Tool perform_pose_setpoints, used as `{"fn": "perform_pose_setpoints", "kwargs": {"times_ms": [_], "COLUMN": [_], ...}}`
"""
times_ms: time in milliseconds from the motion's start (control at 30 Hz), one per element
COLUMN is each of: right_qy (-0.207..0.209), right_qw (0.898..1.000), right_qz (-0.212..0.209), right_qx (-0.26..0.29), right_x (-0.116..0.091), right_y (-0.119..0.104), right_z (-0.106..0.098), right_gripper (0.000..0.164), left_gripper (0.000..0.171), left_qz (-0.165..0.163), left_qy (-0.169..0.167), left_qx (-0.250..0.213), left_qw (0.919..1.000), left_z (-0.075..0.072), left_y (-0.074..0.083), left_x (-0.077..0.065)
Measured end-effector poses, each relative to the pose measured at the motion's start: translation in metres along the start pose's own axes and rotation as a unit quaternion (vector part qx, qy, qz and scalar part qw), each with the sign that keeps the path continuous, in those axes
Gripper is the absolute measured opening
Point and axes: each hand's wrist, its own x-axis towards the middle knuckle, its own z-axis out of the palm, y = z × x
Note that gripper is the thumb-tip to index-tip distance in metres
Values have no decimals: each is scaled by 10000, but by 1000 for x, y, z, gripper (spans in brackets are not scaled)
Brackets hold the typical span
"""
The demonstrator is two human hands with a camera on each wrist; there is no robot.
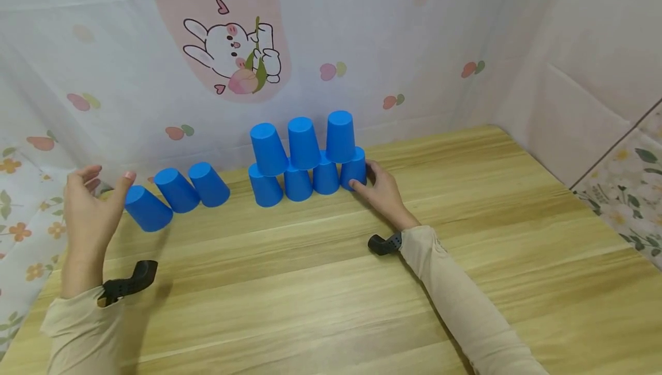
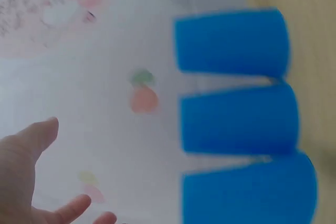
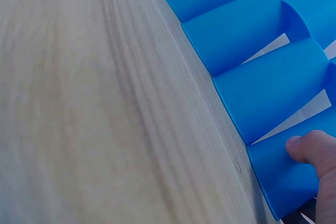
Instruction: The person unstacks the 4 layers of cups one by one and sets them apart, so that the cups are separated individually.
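Blue cups stand upside down on the wooden table. Several form a bottom row, with three more, including the upper right cup [image 1: 341, 136], bridging them. My right hand [image 1: 384, 192] grips the rightmost bottom cup [image 1: 353, 169], its thumb on the near side; the right wrist view shows that thumb on the wall of this cup [image 3: 283, 177]. Farther left, three separate cups stand in a slanting line. Raised beside the leftmost cup [image 1: 148, 208] is my left hand [image 1: 90, 208], thumb and fingers spread, holding nothing. In the left wrist view a gap separates it from the middle cup [image 2: 239, 119].
Behind the cups hangs a white cloth [image 1: 383, 30] with a rabbit print [image 1: 227, 50]. The wooden table [image 1: 289, 283] extends toward me and to the right. A black wrist mount [image 1: 129, 283] sits on my left wrist, another black mount [image 1: 384, 244] on my right.
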Motion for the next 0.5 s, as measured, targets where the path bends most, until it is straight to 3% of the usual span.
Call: {"fn": "perform_pose_setpoints", "kwargs": {"times_ms": [100, 300, 500], "right_qy": [-8, 8, -24], "right_qw": [10000, 9999, 9999], "right_qz": [34, 132, 122], "right_qx": [-31, -99, -55], "right_x": [0, 0, -1], "right_y": [-1, -2, -3], "right_z": [0, -1, 1], "right_gripper": [60, 60, 60], "left_gripper": [63, 57, 45], "left_qz": [244, 1058, 1554], "left_qy": [-12, -265, 219], "left_qx": [-221, -479, -783], "left_qw": [9995, 9929, 9845], "left_z": [3, 19, 35], "left_y": [16, 37, 51], "left_x": [-9, -15, -14]}}
